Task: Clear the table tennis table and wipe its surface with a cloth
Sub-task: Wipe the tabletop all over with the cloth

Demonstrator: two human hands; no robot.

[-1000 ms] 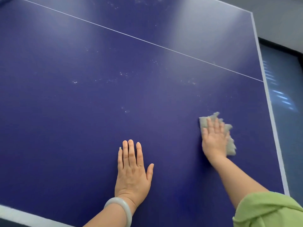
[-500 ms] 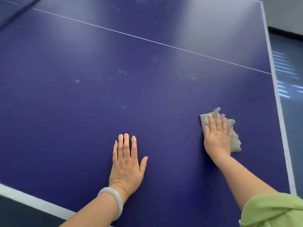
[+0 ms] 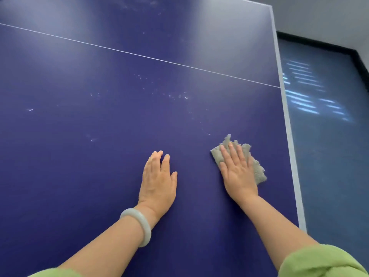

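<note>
Dark blue table tennis table top (image 3: 99, 176): fills most of the view and lies under both hands. A white edge band (image 3: 289, 136) runs along its side just right of the right hand. A thin white centre line (image 3: 139, 54) crosses well beyond the fingertips.

Blue-grey floor (image 3: 329, 166): lies past the edge band, right of the right hand, with pale streaks of light on it.

Light green sleeves: the right one (image 3: 319, 260) is bunched at the upper arm. Only a sliver of the left one shows at the bottom edge. Both forearms are bare.

Left hand (image 3: 157, 182): palm down and flat on the bare table, fingers straight and close together, thumb out to the side. It holds nothing.

Right hand (image 3: 237, 172): palm down, fingers straight, pressing flat on the cloth. It sits near the left hand and apart from it, a strip of bare table between them.

Grey fluffy cloth (image 3: 259, 170): crumpled and flat on the table under the right hand. It sticks out beyond the fingertips and on the little-finger side, short of the edge band. The right thumb is possibly tucked at the cloth's near edge; hard to tell.

Pale green-white stone bangle (image 3: 139, 226): sits on the left wrist.

White specks (image 3: 179, 96): scattered on the table beyond both hands, more to the far left of the left hand.
</note>
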